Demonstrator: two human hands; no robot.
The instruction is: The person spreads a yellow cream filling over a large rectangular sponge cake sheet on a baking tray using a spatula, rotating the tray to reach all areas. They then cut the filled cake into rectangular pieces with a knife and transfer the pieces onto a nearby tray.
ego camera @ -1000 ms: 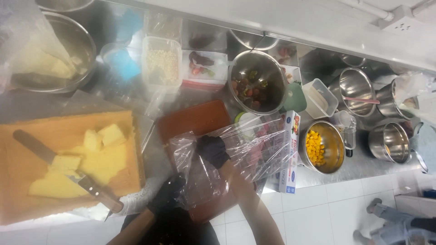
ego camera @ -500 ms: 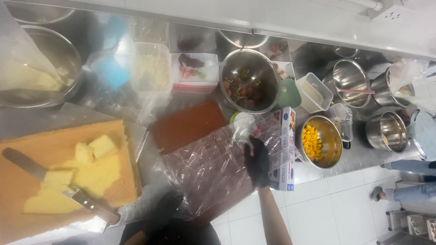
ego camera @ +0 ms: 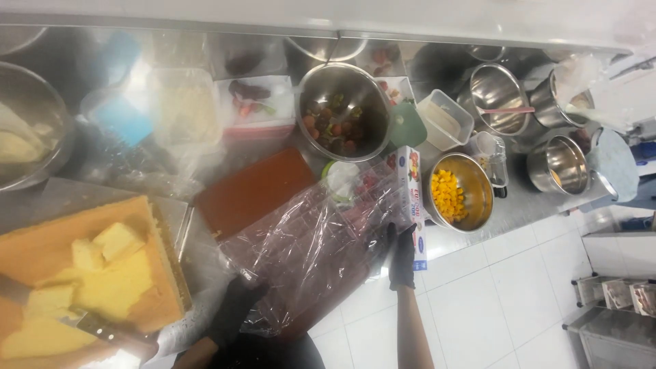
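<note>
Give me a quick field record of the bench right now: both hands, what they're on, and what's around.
left hand: black-gloved, on the near corner of the plastic wrap sheet
right hand: black-gloved, at the sheet's far edge by the wrap box
under sheet: dark reddish slab
left of sheet: yellow cake pieces with a knife
nearby bowls: yellow cubes; mixed fruit

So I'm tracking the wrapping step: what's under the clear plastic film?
Under the clear plastic film lies a flat reddish-brown slab, its far end uncovered. The left hand and right hand hold the film's edges. The slab's near end is blurred by creases.
</note>
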